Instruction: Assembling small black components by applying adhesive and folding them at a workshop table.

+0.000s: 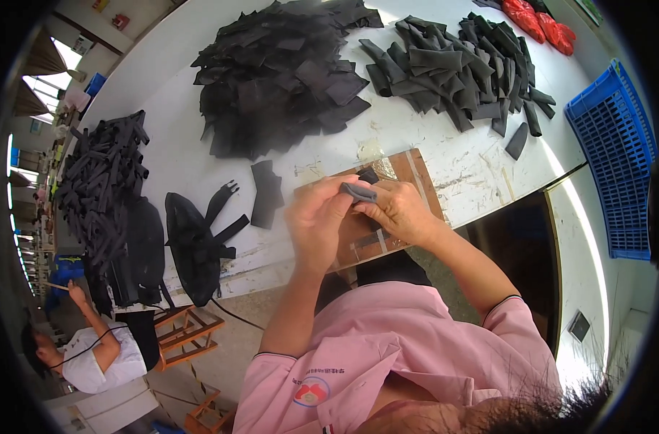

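Note:
Over a brown wooden board (pixel 425 181) at the table's front edge, both my hands grip a dark grey fabric sleeve (pixel 359 192). The fingers of my left hand (pixel 317 217) close on its left end. My right hand (pixel 407 211) pinches its right side between thumb and fingers. A black piece (pixel 367 175) shows just behind the sleeve, partly covered by the hands. Left of my left hand lies a flat, dark fabric piece (pixel 266 194). Beside that rests a black pouch with straps and a buckle (pixel 192 246).
A large heap of black fabric pieces (pixel 279 79) covers the far table. Folded grey sleeves (pixel 452 65) are piled at far right, narrow black strips (pixel 101 188) at left. A blue plastic basket (pixel 615 159) stands right, red plastic bags (pixel 539 25) behind. Another person (pixel 101 354) sits left near a wooden stool (pixel 185 336).

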A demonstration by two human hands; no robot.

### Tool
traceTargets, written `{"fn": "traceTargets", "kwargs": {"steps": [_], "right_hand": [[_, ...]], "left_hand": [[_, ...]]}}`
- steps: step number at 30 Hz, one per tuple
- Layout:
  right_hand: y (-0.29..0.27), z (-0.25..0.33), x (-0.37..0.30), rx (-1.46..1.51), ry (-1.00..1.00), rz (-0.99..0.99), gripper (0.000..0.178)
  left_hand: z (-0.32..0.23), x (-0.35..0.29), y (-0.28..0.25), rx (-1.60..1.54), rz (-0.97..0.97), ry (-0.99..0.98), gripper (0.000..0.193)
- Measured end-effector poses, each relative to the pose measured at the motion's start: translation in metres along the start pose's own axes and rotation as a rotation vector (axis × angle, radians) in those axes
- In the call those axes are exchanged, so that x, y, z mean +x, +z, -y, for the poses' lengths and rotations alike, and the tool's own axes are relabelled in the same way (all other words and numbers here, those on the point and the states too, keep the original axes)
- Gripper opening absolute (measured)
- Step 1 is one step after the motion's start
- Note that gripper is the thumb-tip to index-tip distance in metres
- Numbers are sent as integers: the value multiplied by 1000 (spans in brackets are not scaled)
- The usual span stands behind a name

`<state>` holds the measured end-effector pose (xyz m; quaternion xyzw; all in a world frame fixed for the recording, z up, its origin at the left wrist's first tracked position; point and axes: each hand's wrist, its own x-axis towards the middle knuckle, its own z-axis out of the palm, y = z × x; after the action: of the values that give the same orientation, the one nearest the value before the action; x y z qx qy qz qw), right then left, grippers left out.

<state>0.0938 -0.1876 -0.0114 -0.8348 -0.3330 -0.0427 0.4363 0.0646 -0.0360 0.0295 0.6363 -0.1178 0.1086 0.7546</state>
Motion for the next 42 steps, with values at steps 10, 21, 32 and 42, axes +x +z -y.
{"fn": "traceTargets", "kwargs": {"steps": [10,21,32,42], "right_hand": [[1,9,8,-107,-42,-59,35],[-5,10,10,61,10,-57,34],[0,-2,2,46,43,8,23],[11,-6,3,176,38,-39,10]], "left_hand": [[7,-9,-16,-276,-135,-41,17],[-24,14,-5,-73,23,26,21],[-15,10,3,56,-10,8,15],[-24,22,-2,452,80,-29,9]]}}
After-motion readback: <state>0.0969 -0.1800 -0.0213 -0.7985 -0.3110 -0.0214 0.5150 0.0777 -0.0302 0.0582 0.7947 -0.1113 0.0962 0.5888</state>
